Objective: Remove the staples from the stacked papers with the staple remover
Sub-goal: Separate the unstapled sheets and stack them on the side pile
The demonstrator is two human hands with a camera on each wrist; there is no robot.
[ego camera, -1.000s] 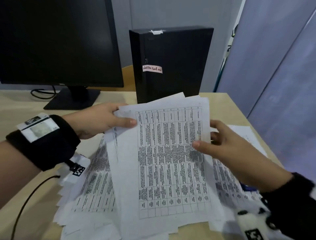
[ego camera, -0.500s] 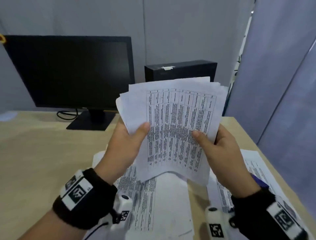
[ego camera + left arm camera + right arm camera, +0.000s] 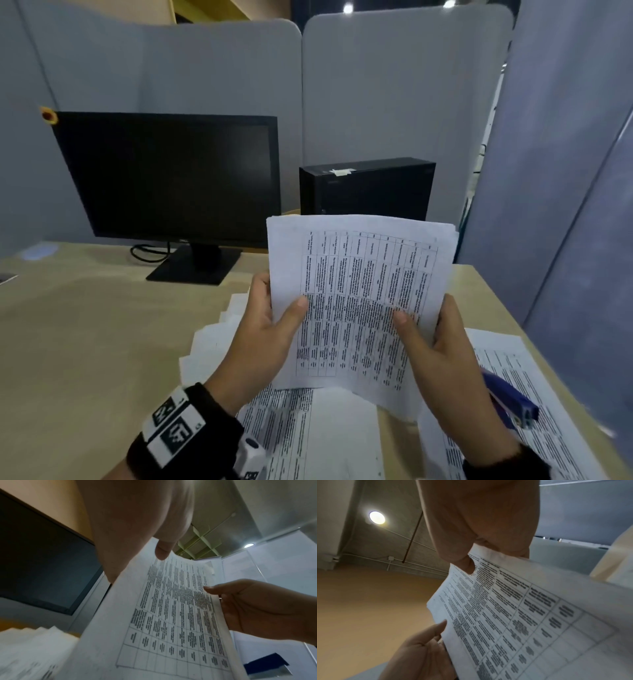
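Observation:
A stack of printed papers [image 3: 359, 298] with tables stands upright above the desk, held between both hands. My left hand [image 3: 270, 329] grips its left edge, thumb on the front sheet. My right hand [image 3: 431, 342] grips the right edge the same way. In the left wrist view the stack of papers [image 3: 171, 615] runs from my left hand [image 3: 137, 534] to my right hand [image 3: 257, 608]. The right wrist view shows the stack of papers [image 3: 522, 608] under my right hand's thumb [image 3: 467, 565]. A blue staple remover [image 3: 510, 402] lies on loose sheets at the right, behind my right wrist. No staple is visible.
More printed sheets [image 3: 308, 435] lie spread on the wooden desk [image 3: 85, 342] under my hands. A black monitor [image 3: 171, 178] stands at the back left, a black computer case [image 3: 366, 188] behind the papers. Grey partition panels [image 3: 565, 171] close the right side.
Both hands lifted the stack off the desk and stood it upright, squaring its fanned sheets. My head view tilted upward.

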